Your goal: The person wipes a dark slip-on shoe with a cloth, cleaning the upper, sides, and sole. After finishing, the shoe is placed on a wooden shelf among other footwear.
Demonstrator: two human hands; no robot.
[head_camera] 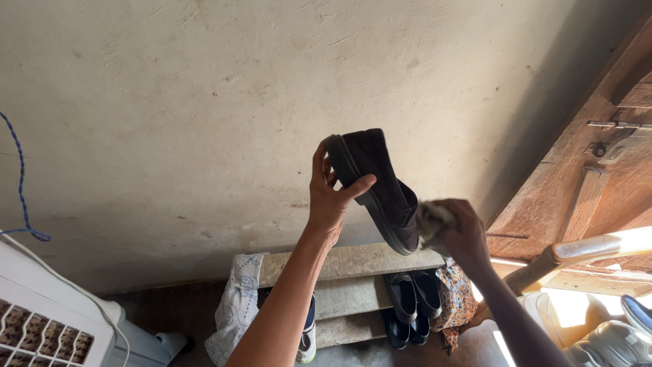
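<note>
A dark slip-on shoe [380, 190] is held up in front of a pale plastered wall [170, 102], well above the wooden shoe rack [353, 261] on the floor. The left hand [329, 197] grips it by the sole near the toe, thumb across the rim and fingers behind. The right hand [462, 234] is closed around a small pale cloth [431, 221] pressed against the heel end of the shoe.

On the rack's lower shelves, below the shoe, sits a pair of black shoes [411, 299]; left of them a light sneaker [308, 336] is half hidden by the forearm. A white patterned cloth [234, 306] hangs off the rack's left end and a floral fabric [456, 299] off its right. Far left of the rack stands a white appliance with a grille [47, 326], a blue cord [20, 183] dangling above it. Right of the rack, a wooden door [598, 163] carries a metal latch [614, 139], with more pale footwear [598, 333] in sunlight below.

The likely risk: the left hand's hold is on the edge only, so a firm push from the cloth could twist the shoe free and drop it onto the rack. No packages, labels or signs are visible.
</note>
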